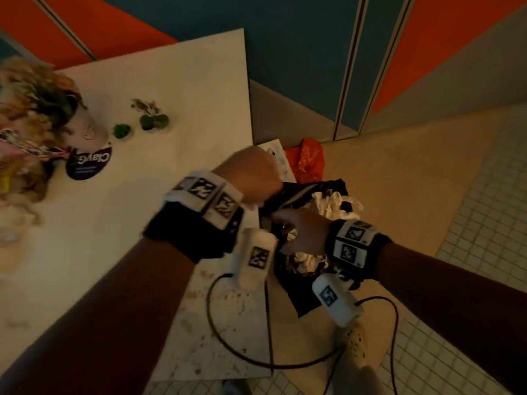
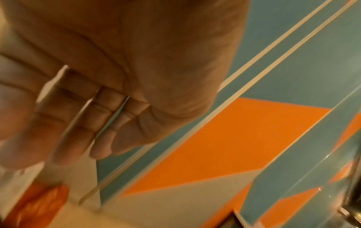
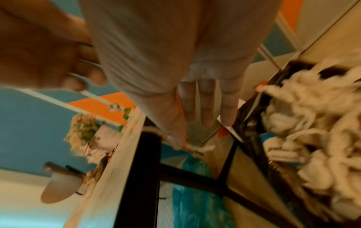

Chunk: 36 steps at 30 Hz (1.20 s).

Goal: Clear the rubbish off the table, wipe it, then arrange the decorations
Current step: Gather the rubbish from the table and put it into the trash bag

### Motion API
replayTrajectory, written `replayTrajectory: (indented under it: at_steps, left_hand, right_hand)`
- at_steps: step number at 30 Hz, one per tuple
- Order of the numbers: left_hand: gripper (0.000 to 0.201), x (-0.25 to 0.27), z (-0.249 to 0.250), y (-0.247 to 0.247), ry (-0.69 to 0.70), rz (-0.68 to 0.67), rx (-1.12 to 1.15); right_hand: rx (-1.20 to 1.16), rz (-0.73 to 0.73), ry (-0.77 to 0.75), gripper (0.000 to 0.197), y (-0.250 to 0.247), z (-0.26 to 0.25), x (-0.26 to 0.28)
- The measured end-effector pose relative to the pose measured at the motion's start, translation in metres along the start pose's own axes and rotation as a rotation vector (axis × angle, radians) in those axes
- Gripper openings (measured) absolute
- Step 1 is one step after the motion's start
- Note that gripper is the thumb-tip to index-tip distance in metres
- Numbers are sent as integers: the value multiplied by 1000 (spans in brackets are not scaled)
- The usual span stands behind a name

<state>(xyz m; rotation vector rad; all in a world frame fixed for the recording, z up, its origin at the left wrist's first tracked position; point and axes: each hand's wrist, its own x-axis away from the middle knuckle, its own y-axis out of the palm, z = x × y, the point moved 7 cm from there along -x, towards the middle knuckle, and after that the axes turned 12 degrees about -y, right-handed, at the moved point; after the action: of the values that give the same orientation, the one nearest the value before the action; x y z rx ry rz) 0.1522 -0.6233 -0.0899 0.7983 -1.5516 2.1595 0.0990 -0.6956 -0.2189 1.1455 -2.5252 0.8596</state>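
Note:
A black rubbish bag (image 1: 328,186) stands open on the floor just off the white table (image 1: 176,89), and crumpled white paper (image 1: 335,203) (image 3: 312,123) fills it. My right hand (image 1: 299,232) (image 3: 205,106) hovers over the bag's mouth with straight, spread fingers. A small white scrap (image 3: 203,148) shows by its thumb tip, and I cannot tell whether it is held. My left hand (image 1: 253,178) (image 2: 87,123) is at the table's edge beside the bag, fingers relaxed, palm empty. On the table's left stand a flower bouquet (image 1: 31,109) in a white vase (image 1: 88,129), a purple disc (image 1: 88,163) and small green pieces (image 1: 154,121).
An orange plastic bag (image 1: 308,161) (image 2: 35,205) and white sheets lie on the floor behind the rubbish bag. Reddish specks (image 1: 222,306) mark the table's near corner. Wrist-camera cables (image 1: 228,337) hang in loops below my arms. A black table leg (image 3: 140,169) stands close to the bag.

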Motion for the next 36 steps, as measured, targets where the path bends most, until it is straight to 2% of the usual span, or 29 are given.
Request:
replayTrajectory:
  at_steps: [3, 5, 6, 8, 9, 10, 12, 16, 20, 24, 26, 28, 33, 36]
  left_hand:
    - [14, 11, -60, -47, -46, 116, 178]
    - [8, 15, -105, -67, -109, 156, 237]
    - [6, 18, -129, -75, -151, 167, 264]
    - [5, 20, -180, -87, -253, 182, 319]
    - [5, 24, -205, -92, -301, 203, 344]
    - [6, 29, -228, -98, -335, 232, 364]
    - [7, 39, -272, -107, -397, 293, 376]
    - [9, 45, -362, -127, -514, 396, 412]
    - [13, 28, -439, -146, -532, 470, 418]
    - [11, 27, -490, -170, -481, 581, 400]
    - [6, 34, -514, -182, -493, 648, 375]
    - [10, 38, -543, -193, -514, 679, 402]
    - [31, 22, -587, -203, -555, 561, 380]
    - [57, 10, -588, -195, -505, 442, 349]
  right_hand:
    - [-4, 29, 62, 82, 16, 2, -26]
    - [-25, 68, 87, 79, 19, 4, -36]
    - [-13, 74, 90, 71, 19, 4, -39]
    - [81, 98, 101, 27, 12, -3, -37]
    - [162, 102, 93, 15, 8, -8, -34]
    - [221, 107, 73, 26, 2, -16, -29]
    - [306, 118, 59, 31, -12, -38, -16]
    - [284, 258, -13, 14, -36, -112, 5]
    - [188, 301, -72, 4, -15, -194, -19]
    - [120, 340, -71, 23, 19, -253, -68]
    - [94, 328, -54, 32, 36, -280, -92]
    - [84, 302, -39, 39, 51, -303, -118]
    - [129, 225, 1, 53, 77, -346, -183]
    - [217, 212, -9, 63, 92, -365, -225]
